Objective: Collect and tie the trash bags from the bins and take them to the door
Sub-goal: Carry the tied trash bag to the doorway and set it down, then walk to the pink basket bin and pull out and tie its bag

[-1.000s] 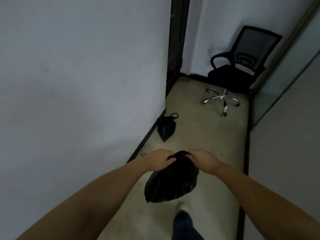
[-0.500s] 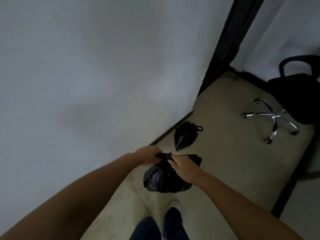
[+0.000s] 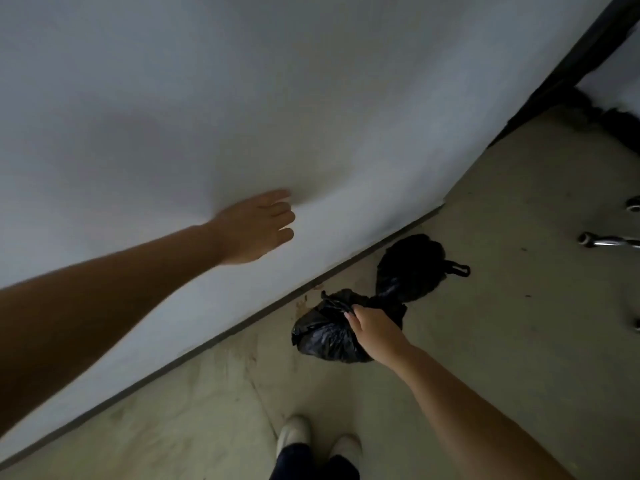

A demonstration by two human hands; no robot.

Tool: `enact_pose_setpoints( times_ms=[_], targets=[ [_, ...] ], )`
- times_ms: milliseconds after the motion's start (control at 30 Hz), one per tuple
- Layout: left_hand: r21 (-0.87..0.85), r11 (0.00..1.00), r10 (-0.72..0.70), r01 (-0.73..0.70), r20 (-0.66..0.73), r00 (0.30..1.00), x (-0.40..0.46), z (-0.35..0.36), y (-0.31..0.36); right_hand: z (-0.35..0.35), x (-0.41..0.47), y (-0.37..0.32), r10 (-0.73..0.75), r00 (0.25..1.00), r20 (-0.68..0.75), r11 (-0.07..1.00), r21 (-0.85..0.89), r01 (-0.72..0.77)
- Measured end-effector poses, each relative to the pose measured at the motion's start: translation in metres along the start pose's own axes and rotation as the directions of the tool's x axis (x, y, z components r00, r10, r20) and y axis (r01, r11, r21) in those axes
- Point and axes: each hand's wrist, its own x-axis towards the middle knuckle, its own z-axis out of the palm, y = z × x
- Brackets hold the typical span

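My right hand (image 3: pixel 372 329) grips the gathered neck of a black trash bag (image 3: pixel 323 336), which hangs low over the floor close to the wall. A second black trash bag (image 3: pixel 410 268), tied with a loop at its top, lies on the floor just beyond it against the skirting. My left hand (image 3: pixel 256 226) is raised in front of the white wall with relaxed fingers and holds nothing.
The white wall (image 3: pixel 242 98) fills the left and ends at a dark door frame (image 3: pixel 568 67) at the top right. Chrome legs of an office chair (image 3: pixel 609 241) show at the right edge. My white shoes (image 3: pixel 294 434) stand on the beige floor.
My left hand has let go of the bag and lifted away toward the wall. My right hand has carried the bag forward and down, next to the bag on the floor.
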Motion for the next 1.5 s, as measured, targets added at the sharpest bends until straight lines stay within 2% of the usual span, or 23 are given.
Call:
enact_pose_setpoints(
  times_ms=[167,300,400,567,733,800,833,900,967,1033,1133,1200,1300,1367,1500],
  targets=[
    [0.13,0.991,0.036,-0.016,-0.153,0.987,0.003,0.028,0.004,0.058,0.073,0.051,0.024,1.0,0.016,1.0,0.0,-0.024],
    [0.151,0.988,0.028,-0.005,-0.146,0.989,0.004,0.042,0.001,0.107,0.112,0.085,0.111,0.983,0.145,0.991,-0.086,-0.099],
    [0.161,0.987,0.021,0.001,-0.136,0.99,0.003,0.051,-0.001,0.123,0.126,0.096,0.14,0.973,0.185,0.984,-0.136,-0.116],
    [0.131,0.991,-0.007,0.02,-0.098,0.995,0.001,0.045,0.001,0.118,0.119,0.091,0.127,0.974,0.187,0.979,-0.179,-0.094],
    [-0.009,1.0,-0.013,0.012,-0.05,0.999,0.002,0.027,0.005,0.058,0.088,0.066,0.104,0.983,0.153,0.985,-0.151,-0.081],
    [-0.066,0.997,-0.037,0.038,0.015,0.999,0.005,0.011,0.006,0.022,0.07,0.052,0.114,0.984,0.14,0.979,-0.181,-0.088],
    [-0.069,0.995,-0.058,0.065,0.097,0.994,0.007,0.002,0.007,0.003,0.06,0.044,0.123,0.983,0.137,0.975,-0.2,-0.095],
    [-0.129,0.983,-0.085,0.132,0.319,0.944,0.011,-0.015,0.01,-0.038,0.039,0.022,0.138,0.98,0.143,0.965,-0.244,-0.1],
    [-0.218,0.951,-0.104,0.219,0.442,0.891,0.01,-0.041,0.012,-0.078,0.016,-0.004,0.143,0.977,0.161,0.956,-0.278,-0.094],
    [-0.358,0.869,-0.16,0.342,0.451,0.878,0.001,-0.07,0.014,-0.114,-0.008,-0.034,0.129,0.973,0.193,0.948,-0.311,-0.064],
    [-0.571,0.654,-0.256,0.497,0.451,0.855,-0.023,-0.118,0.018,-0.157,-0.044,-0.082,0.08,0.983,0.167,0.932,-0.363,-0.014],
    [-0.65,0.515,-0.312,0.56,0.466,0.828,-0.046,-0.146,0.023,-0.174,-0.069,-0.117,0.033,0.989,0.146,0.927,-0.373,0.024],
    [-0.685,0.344,-0.401,0.642,0.511,0.76,-0.085,-0.17,0.036,-0.177,-0.1,-0.161,-0.063,0.99,0.124,0.915,-0.39,0.107],
    [-0.672,0.265,-0.432,0.691,0.558,0.708,-0.112,-0.179,0.052,-0.168,-0.118,-0.185,-0.137,0.984,0.111,0.902,-0.396,0.17],
    [-0.596,0.118,-0.505,0.795,0.653,0.564,-0.172,-0.187,0.089,-0.146,-0.143,-0.226,-0.266,0.943,0.2,0.811,-0.483,0.331]
  ],
)
